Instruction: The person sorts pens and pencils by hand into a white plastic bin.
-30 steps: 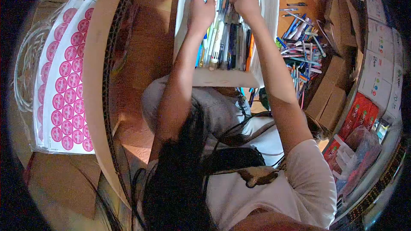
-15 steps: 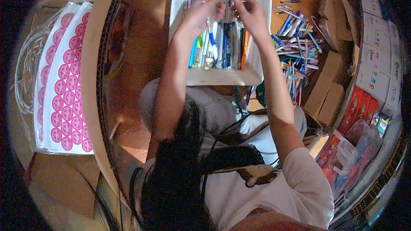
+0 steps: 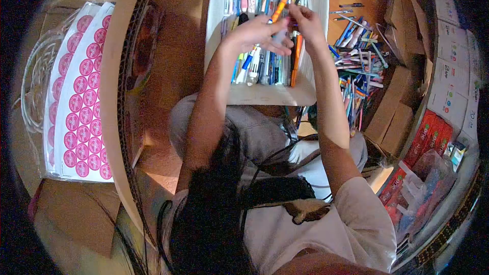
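A white tray [image 3: 216, 94] full of pens in rows lies before me. Above it, my left hand [image 3: 261, 35] has an orange pen [image 3: 282, 4] tilted upward at its thumb and first finger, while its other fingers are spread. Close by on the right, my right hand [image 3: 308, 23] has its fingertips pinched together near the left fingers. Whatever it may hold is too blurred to name. Under the hands, a blue and white pen [image 3: 248, 61] and an orange pen lying along the right side [image 3: 296, 60] show among the others.
A loose heap of pens [image 3: 356, 69] covers the wooden floor right of the tray. Farther right are cardboard flaps [image 3: 389, 112], white boxes [image 3: 448, 61] and red boxes [image 3: 428, 135]. Sheets of round pink stickers [image 3: 81, 117] lie left, past a cardboard wall [image 3: 114, 81].
My left hand has moved right and down with the orange pen, its fingers now spreading. My right hand has come slightly lower. The view has shifted a little.
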The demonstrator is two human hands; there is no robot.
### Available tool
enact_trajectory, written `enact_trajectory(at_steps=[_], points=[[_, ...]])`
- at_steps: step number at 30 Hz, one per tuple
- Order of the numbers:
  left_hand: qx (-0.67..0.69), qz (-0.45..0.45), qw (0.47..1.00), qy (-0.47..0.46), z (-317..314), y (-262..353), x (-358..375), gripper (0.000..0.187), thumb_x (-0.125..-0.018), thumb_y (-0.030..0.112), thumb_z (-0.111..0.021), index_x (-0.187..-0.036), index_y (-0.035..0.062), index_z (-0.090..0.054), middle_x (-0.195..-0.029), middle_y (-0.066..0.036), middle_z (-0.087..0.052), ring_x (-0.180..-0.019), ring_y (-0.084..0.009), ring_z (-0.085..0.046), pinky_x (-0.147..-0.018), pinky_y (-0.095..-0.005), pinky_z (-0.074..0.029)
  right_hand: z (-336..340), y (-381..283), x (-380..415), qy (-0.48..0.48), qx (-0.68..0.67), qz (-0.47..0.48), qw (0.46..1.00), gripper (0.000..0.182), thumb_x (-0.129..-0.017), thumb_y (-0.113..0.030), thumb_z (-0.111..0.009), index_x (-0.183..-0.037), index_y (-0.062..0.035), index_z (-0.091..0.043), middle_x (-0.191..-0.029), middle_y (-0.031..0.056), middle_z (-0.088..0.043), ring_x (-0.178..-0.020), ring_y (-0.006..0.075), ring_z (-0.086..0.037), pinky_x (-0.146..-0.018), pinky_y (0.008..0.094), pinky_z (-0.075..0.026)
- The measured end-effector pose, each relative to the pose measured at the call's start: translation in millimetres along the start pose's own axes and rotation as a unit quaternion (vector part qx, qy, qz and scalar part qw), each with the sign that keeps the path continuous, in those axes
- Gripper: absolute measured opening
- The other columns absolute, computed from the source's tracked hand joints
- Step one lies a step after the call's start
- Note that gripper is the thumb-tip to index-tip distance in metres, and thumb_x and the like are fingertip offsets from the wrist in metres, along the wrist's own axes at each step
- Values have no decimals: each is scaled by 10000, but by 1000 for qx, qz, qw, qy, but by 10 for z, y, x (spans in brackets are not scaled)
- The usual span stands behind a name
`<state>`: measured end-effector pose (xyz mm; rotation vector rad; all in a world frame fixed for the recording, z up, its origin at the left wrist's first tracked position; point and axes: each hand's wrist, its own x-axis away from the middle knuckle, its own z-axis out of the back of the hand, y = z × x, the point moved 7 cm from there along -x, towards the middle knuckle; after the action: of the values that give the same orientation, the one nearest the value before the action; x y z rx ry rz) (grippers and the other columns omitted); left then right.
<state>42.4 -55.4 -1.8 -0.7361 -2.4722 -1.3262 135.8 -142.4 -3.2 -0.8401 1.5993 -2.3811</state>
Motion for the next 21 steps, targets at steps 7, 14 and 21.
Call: enact_trajectory(at_steps=[7, 14, 21], points=[[-59, -145, 933, 324, 819, 457, 394, 416, -885, 393, -463, -986, -3, -536, -703, -15, -489, -455, -58, -399, -409, -175, -343, -168, -292, -283, 54, 88, 81, 991, 363, -840, -345, -562, -990, -19, -616, -691, -1, -560, -586, 67, -493, -531, 217, -407], [4, -215, 906, 364, 1008, 552, 642, 373, -870, 372, -506, -950, 9, -536, -688, 12, -430, -439, -24, -297, -374, -163, -244, -1086, -347, -439, -30, 212, 100, 972, 403, -726, -398, -627, -605, -13, -628, -492, 111, -573, -543, 263, -614, -592, 336, -495], [30, -244, 906, 345, 1153, 539, 623, 302, -861, 306, -524, -946, 16, -540, -654, 17, -424, -426, -27, -310, -361, -172, -237, -1284, -363, 18, -84, 208, 141, 964, 344, -708, -271, -668, -727, 61, -582, -531, 185, -568, -554, 279, -619, -560, 362, -497]])
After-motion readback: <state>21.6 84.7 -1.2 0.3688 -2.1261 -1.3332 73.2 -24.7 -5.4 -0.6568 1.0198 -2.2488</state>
